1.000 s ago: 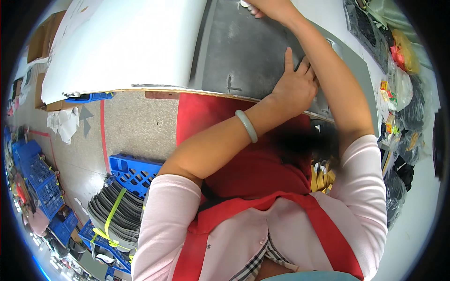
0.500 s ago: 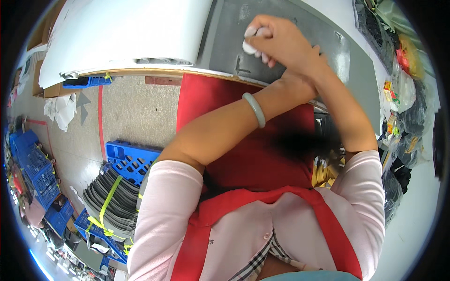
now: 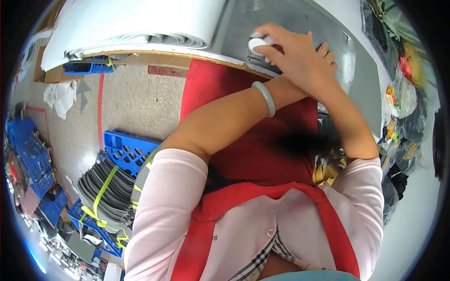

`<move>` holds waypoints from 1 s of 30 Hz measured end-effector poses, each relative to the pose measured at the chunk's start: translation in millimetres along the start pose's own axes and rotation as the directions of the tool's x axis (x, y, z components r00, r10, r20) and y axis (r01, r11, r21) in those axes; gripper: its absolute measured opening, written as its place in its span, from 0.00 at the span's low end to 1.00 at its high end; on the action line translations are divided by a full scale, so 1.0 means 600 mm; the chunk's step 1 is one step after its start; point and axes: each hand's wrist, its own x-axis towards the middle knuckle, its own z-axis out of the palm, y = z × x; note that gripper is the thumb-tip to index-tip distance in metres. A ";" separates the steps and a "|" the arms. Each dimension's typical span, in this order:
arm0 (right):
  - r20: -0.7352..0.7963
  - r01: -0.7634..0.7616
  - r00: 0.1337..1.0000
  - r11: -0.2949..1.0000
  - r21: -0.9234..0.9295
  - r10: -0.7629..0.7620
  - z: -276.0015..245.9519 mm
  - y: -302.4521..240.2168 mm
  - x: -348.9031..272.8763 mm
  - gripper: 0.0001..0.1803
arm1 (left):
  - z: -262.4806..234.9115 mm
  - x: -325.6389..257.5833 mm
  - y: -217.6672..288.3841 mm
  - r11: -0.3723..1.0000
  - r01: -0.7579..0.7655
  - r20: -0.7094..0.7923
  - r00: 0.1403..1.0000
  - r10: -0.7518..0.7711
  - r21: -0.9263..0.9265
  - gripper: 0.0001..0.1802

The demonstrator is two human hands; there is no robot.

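Note:
My forearms cross over the worktable. My right hand (image 3: 297,56) reaches in from the right, its fingers closed around a small white rounded piece (image 3: 258,43); its exact kind cannot be made out. Beneath it the piece meets a dark grey sheet (image 3: 281,15), which bears dark corner-shaped marks. My left hand (image 3: 326,55), its arm wearing a pale bangle (image 3: 265,99), passes under the right wrist. Its fingertips show beyond that wrist, spread flat on the grey sheet, while its palm is mostly hidden.
A thick stack of white sheets (image 3: 140,23) lies left of the grey sheet. On the floor at left, a blue crate (image 3: 126,152) stands beside a bundle of dark curved sheets (image 3: 108,192) tied with yellow-green straps. Plastic bags (image 3: 407,100) line the right side.
My right hand has shifted slightly right and toward me, keeping the white piece. More of my left fingers show past the right wrist. The whole view has tilted a little.

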 end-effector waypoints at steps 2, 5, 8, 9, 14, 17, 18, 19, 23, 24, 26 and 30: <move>-0.110 0.034 0.993 0.993 -0.109 -0.046 -0.002 0.021 -0.013 0.13 | -0.013 0.012 0.012 0.999 0.049 0.131 0.990 -0.047 -0.013 0.27; -0.089 0.128 0.984 0.959 -0.253 -0.155 0.003 0.002 -0.016 0.12 | -0.012 0.004 0.008 0.997 0.066 0.150 0.986 -0.071 0.038 0.25; -0.042 0.109 0.992 0.971 -0.213 -0.121 0.013 -0.002 -0.005 0.11 | -0.002 0.011 0.010 0.994 0.059 0.167 0.983 -0.075 0.094 0.23; -0.064 0.197 0.974 0.950 -0.242 -0.218 0.021 0.008 0.001 0.09 | -0.002 0.014 0.011 0.995 0.052 0.171 0.983 -0.067 0.088 0.23; -0.044 0.186 0.972 0.867 -0.463 -0.232 0.008 0.012 -0.010 0.10 | -0.002 0.007 0.009 0.999 0.048 0.063 0.997 -0.049 0.025 0.22; -0.215 0.083 0.974 0.995 0.061 -0.068 -0.031 0.020 -0.024 0.14 | 0.066 -0.010 -0.013 0.701 0.188 -0.030 0.958 -0.287 -0.688 0.20; -0.326 0.027 0.944 0.977 0.212 0.045 -0.063 0.054 -0.045 0.15 | 0.059 0.001 -0.002 0.689 0.176 -0.033 0.960 -0.278 -0.703 0.20; -0.436 -0.040 0.889 0.972 0.232 0.141 -0.094 0.098 -0.064 0.15 | 0.029 0.008 0.005 0.912 0.166 0.063 0.986 -0.154 -0.374 0.18; -0.710 -0.293 0.663 0.955 0.044 0.237 -0.185 0.290 -0.147 0.15 | -0.014 0.030 0.019 0.998 0.055 0.161 0.985 -0.057 0.017 0.16; -0.694 -0.332 0.638 0.932 0.142 0.333 -0.175 0.304 -0.153 0.15 | -0.014 0.024 0.016 0.997 0.069 0.158 0.985 -0.071 0.017 0.16; -0.673 -0.368 0.600 0.896 0.249 0.433 -0.171 0.332 -0.162 0.15 | -0.013 0.021 0.011 0.997 0.068 0.153 0.985 -0.073 0.038 0.16; -0.594 -0.109 0.599 0.790 0.603 0.536 -0.160 0.323 -0.142 0.15 | -0.009 0.012 0.002 0.994 0.068 0.120 0.990 -0.078 0.086 0.16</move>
